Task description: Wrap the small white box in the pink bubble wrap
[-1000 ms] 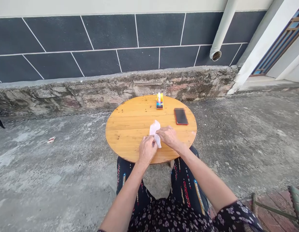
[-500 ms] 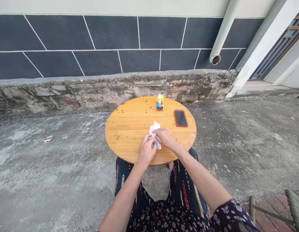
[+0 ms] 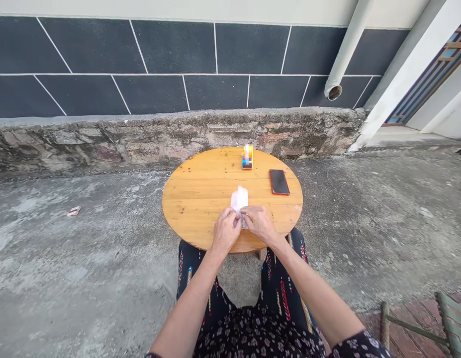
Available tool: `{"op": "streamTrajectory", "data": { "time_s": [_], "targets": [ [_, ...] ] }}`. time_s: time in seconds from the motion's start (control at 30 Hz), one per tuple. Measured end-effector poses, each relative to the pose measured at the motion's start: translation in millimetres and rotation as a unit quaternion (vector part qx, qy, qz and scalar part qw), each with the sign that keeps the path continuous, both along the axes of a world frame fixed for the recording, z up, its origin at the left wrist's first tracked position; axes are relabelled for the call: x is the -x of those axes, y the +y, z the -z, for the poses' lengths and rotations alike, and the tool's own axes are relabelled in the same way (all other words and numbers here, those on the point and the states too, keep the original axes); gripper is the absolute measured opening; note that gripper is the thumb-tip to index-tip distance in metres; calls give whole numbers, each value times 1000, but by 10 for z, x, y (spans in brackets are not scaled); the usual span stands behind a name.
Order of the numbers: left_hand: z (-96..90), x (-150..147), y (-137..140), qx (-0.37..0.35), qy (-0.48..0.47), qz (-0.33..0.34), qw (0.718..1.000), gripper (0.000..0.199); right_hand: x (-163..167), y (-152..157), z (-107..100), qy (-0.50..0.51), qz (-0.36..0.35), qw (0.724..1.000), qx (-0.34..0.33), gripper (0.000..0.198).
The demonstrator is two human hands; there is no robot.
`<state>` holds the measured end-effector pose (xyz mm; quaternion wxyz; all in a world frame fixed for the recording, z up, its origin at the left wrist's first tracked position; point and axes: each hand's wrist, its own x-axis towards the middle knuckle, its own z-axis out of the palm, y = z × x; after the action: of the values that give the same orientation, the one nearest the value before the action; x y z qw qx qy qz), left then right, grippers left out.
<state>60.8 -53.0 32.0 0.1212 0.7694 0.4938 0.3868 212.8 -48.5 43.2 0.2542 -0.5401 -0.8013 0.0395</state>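
Observation:
A crumpled white sheet (image 3: 239,198), thin like tissue paper, lies on the round wooden table (image 3: 200,184) close to its near side. My left hand (image 3: 226,227) is closed at the sheet's lower left, with thumb and fingers pinched on it. From the other side my right hand (image 3: 257,222) pinches the sheet's lower part, its fingertips almost meeting those of the left. Both hands cover some of the sheet's near end. What it may contain cannot be made out.
A yellow and blue tape dispenser (image 3: 247,157) stands at the table's far edge. To the right lies a phone (image 3: 279,182) in a red case. Behind the table runs a stone wall base (image 3: 159,141); a green chair (image 3: 452,318) is at lower right.
My right hand has drawn back toward me, from the middle of the sheet to its near part beside my left hand. The left hand has barely moved.

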Motion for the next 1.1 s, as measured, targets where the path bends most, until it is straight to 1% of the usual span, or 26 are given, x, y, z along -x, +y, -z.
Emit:
{"op": "streamTrajectory", "data": {
  "time_s": [0.1,0.17,0.23,0.33,0.43,0.5,0.63,0.73,0.83,0.97,1.1],
  "targets": [
    [3,9,6,-5,-6,9,1000,11,10,-48,82,18,-2,1000,-19,26],
    [12,21,16,-5,-13,17,1000,9,6,-79,101,28,-5,999,-30,27],
    [21,33,30,3,-22,17,1000,8,-13,-119,80,26,-14,999,-35,29],
    [28,41,49,14,-34,12,999,12,-52,-190,3,4,-41,999,-30,33],
    [18,34,54,17,-35,13,999,7,-68,-240,-52,-27,-70,997,-20,45],
    [5,19,49,23,-33,3,999,6,-56,-247,-45,-55,-73,996,-23,50],
    [-12,-29,33,38,-35,-27,998,6,-17,-209,52,-89,-62,993,-45,43],
    [-10,-57,21,46,-49,-28,997,7,-12,-170,131,-91,-61,992,-62,40],
    [-1,-39,17,61,-91,-16,994,10,-28,-144,179,-84,-61,992,-73,39],
    [16,82,60,86,-161,11,983,14,-52,-136,206,-72,-63,992,-83,40],
    [27,215,153,64,-154,32,985,17,-66,-141,237,-55,-69,992,-91,40]
  ]
}}
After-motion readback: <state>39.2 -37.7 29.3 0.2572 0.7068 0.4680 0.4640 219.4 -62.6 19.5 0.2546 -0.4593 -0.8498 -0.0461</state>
